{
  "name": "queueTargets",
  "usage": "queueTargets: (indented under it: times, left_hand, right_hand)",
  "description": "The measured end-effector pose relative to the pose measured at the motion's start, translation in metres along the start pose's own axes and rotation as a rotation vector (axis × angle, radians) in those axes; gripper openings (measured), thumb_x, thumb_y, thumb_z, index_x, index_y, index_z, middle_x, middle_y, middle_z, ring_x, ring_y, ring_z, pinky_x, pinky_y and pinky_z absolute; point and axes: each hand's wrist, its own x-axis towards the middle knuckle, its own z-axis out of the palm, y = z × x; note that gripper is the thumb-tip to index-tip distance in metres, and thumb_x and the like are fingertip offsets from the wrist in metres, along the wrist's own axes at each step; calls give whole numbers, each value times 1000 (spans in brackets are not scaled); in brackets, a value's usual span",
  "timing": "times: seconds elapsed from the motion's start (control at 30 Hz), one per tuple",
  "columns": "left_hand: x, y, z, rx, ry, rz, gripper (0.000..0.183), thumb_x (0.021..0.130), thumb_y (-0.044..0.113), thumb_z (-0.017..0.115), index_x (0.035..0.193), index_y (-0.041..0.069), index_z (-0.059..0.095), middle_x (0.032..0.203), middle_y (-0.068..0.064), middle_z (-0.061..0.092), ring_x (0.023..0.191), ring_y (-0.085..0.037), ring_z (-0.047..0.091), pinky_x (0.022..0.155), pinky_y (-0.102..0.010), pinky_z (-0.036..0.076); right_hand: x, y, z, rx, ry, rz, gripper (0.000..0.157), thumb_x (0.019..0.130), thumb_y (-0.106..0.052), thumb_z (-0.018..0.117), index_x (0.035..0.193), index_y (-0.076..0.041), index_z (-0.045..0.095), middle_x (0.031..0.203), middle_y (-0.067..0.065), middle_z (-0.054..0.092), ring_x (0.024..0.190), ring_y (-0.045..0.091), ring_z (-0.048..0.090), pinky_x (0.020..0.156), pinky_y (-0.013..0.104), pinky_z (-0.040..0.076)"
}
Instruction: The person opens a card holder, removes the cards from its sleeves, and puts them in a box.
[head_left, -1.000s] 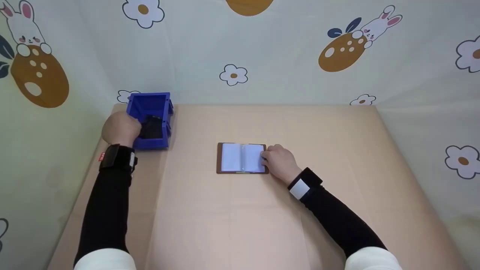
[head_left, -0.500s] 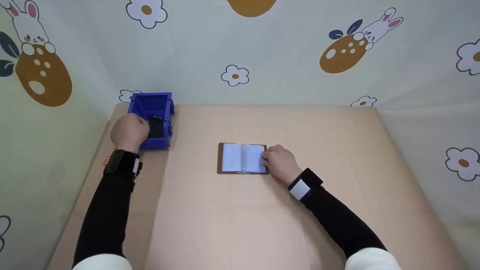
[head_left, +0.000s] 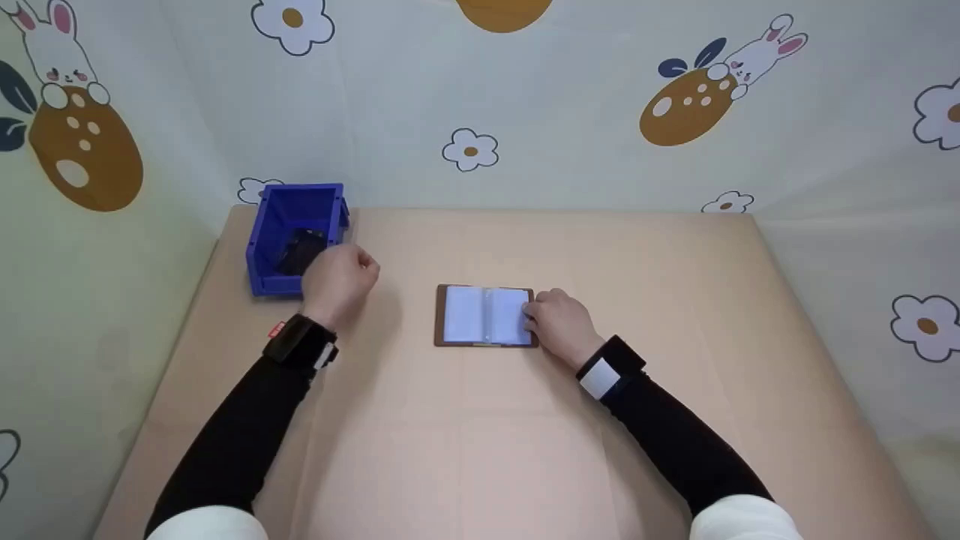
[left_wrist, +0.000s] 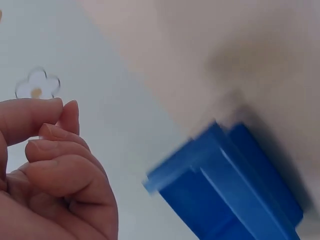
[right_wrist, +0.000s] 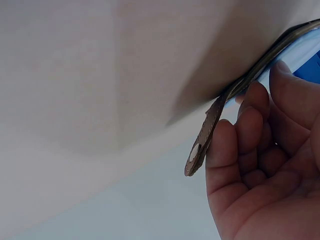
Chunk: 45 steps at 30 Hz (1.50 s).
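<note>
A small brown card holder (head_left: 486, 316) lies open on the table, its pale clear-plastic pages showing. My right hand (head_left: 562, 324) pinches its right edge; in the right wrist view the thumb (right_wrist: 295, 95) is on the page side and curled fingers are by the cover. A strap with a snap (right_wrist: 197, 150) sticks out beside them. My left hand (head_left: 339, 283) is raised at the right side of a blue bin (head_left: 274, 285), apart from the card holder. In the left wrist view its fingers (left_wrist: 70, 175) are curled, with thumb and index tips together and nothing visible between them.
Inside the blue bin at the back left lies a dark item (head_left: 301, 251), partly covered by my left hand in the head view. A beige cloth (head_left: 480, 465) covers the table, and a patterned curtain (head_left: 570, 112) hangs behind and at both sides.
My left hand has moved from over the bin's left side to its right, toward the card holder, with fingers curled. My right hand and the card holder have stayed in place.
</note>
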Motion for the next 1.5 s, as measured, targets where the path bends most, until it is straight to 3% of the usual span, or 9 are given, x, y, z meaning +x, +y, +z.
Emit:
queueTargets:
  times: [0.1, 0.3, 0.63, 0.83, 1.03, 1.23, 1.5]
  left_hand:
    - [-5, 9, 14, -10, -37, 40, 19, 92, 16, 62, 96, 0, 72, 96, -15, 71, 87, -32, 66, 79, -49, 49]
    - [-16, 22, 44, 15, -71, 116, 13, 89, 17, 67, 90, 5, 73, 89, -8, 71, 80, -26, 64, 74, -44, 50]
    - [-26, 34, 76, 40, -145, 151, 7, 86, 17, 72, 84, 11, 74, 81, -1, 68, 72, -19, 59, 67, -39, 48]
    - [-29, 37, 88, 74, -159, 204, 5, 83, 13, 71, 80, 9, 73, 75, 0, 64, 69, -18, 56, 64, -36, 47]
    - [-31, 40, 96, 116, -212, 211, 7, 83, 11, 71, 78, 10, 74, 71, 2, 63, 67, -17, 55, 61, -34, 46]
    - [-30, 42, 98, 163, -214, 217, 11, 84, 10, 70, 74, 10, 72, 68, 1, 61, 63, -18, 53, 55, -34, 43]
    - [-30, 42, 99, 145, -214, 212, 13, 85, 9, 70, 72, 10, 69, 66, 1, 58, 62, -18, 49, 55, -32, 39]
  right_hand:
    - [0, 0, 1, -9, -2, -3, 13, 84, -12, 77, 94, -5, 76, 81, 10, 64, 75, 29, 58, 64, 41, 49]
    - [0, 0, 1, -8, -2, 5, 14, 83, -12, 77, 95, -5, 76, 83, 10, 65, 77, 29, 59, 65, 41, 50]
    - [0, 0, -1, -7, -7, 22, 15, 83, -12, 77, 97, -6, 77, 82, 9, 63, 77, 29, 58, 66, 42, 49]
    - [1, 0, -2, -4, -8, 16, 14, 83, -11, 77, 96, -7, 77, 81, 9, 63, 76, 29, 57, 65, 42, 48]
    - [1, 1, -2, -4, -10, -10, 12, 83, -12, 77, 94, -7, 77, 81, 10, 64, 76, 29, 58, 66, 41, 50]
    - [1, 2, -1, 5, -5, -5, 10, 83, -12, 76, 92, -8, 77, 80, 9, 63, 75, 28, 57, 66, 40, 49]
    - [1, 2, 1, 3, 19, -7, 13, 82, -12, 77, 93, -6, 76, 79, 7, 61, 75, 28, 55, 65, 40, 49]
